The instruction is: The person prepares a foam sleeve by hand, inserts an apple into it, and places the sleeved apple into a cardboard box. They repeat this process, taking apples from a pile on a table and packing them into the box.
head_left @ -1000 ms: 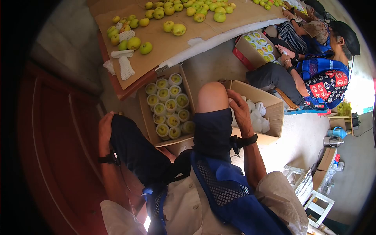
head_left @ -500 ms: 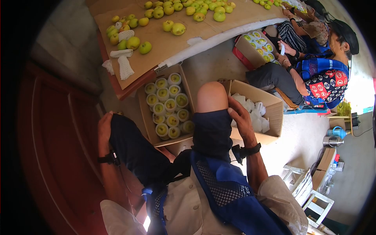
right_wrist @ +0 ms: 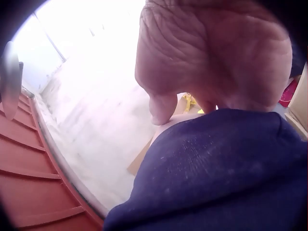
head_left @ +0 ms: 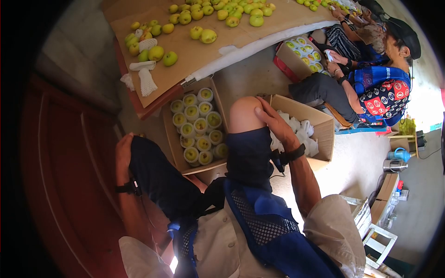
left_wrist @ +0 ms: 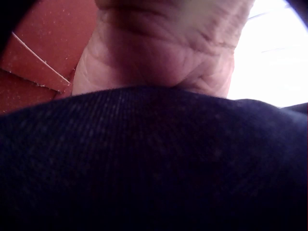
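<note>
The left hand [head_left: 124, 150] lay relaxed, palm down, on the trousered left knee [head_left: 146, 160]. The right hand [head_left: 273, 121], earlier at the side of the bare right knee [head_left: 242, 113], now rested on top of it, fingers loose, grasping nothing. Between the knees stood a fruit carton [head_left: 168, 132] packed with net-wrapped fruit [head_left: 200, 125]. Just right, a second carton [head_left: 322, 121] held white foam nets [head_left: 303, 139]. Farther off, loose green fruit [head_left: 208, 35] lay on a cardboard-covered table [head_left: 194, 55].

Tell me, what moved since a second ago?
The right hand slid from the outer side of the bare knee up onto it, and its fingers now rest there. It took hold of nothing. The left hand stayed on the other leg, and the box of wrapped fruit did not move.
</note>
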Demonstrator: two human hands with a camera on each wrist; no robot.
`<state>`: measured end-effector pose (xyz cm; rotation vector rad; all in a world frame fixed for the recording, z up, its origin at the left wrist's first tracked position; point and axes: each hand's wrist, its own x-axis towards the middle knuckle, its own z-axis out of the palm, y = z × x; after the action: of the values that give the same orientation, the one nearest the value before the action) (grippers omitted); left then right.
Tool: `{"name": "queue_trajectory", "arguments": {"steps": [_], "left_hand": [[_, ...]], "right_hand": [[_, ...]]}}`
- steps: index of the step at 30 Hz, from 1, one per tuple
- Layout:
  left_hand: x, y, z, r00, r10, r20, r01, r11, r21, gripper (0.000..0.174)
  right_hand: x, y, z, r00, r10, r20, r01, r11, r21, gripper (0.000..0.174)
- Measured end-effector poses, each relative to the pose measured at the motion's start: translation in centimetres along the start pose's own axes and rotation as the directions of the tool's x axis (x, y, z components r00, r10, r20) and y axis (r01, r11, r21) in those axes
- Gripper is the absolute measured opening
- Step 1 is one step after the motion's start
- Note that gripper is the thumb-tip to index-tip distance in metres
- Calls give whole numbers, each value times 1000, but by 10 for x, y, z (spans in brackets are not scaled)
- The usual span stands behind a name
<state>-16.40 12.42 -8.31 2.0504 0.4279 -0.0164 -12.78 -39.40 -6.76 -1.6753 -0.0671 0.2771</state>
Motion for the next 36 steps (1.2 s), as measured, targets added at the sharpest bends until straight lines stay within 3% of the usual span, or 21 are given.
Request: {"name": "queue_trajectory", "arguments": {"steps": [6,8,11,18,20,22,26,29,31,33,34,36], "left_hand": [[4,-8,-1,1000,-1,6,1,1000,-17,39],[5,-12,0,1000,-16,3,16,999,-43,38],[8,-18,-4,1000,-22,-13,22,1000,-21,38],[11,-24,-10,999,-24,-44,22,999,-43,38],[5,-16,-6,999,-50,-7,49,995,-91,38],[0,-9,-4,990,-120,-76,112,989,-94,37],[-4,0,-7,984,-173,-42,168,980,-104,39],[-2,11,-12,978,-210,-13,210,976,-52,38],[1,11,-17,973,-231,14,231,973,18,38],[15,12,-20,983,-169,66,147,955,256,37],[24,13,-22,982,-176,66,153,952,263,37],[38,29,-20,998,34,43,-44,965,258,38]], "right_hand": [[25,-21,-11,992,37,118,-4,964,-266,74],[32,-41,-13,970,-22,240,108,931,-349,66],[56,-71,-9,950,-115,289,192,948,-255,52],[131,-153,32,914,-287,286,351,914,-203,49],[150,-174,49,867,-386,315,444,885,-137,51],[167,-181,72,869,-394,299,418,908,-19,51],[212,-144,108,908,-347,236,332,938,101,49],[223,-103,123,982,-78,170,55,989,136,43],[226,-95,130,982,-66,177,41,990,136,41],[225,-102,133,984,-56,170,34,991,130,40],[225,-107,135,980,-116,162,103,991,87,39],[222,-112,140,973,-168,160,162,985,51,38]]}}
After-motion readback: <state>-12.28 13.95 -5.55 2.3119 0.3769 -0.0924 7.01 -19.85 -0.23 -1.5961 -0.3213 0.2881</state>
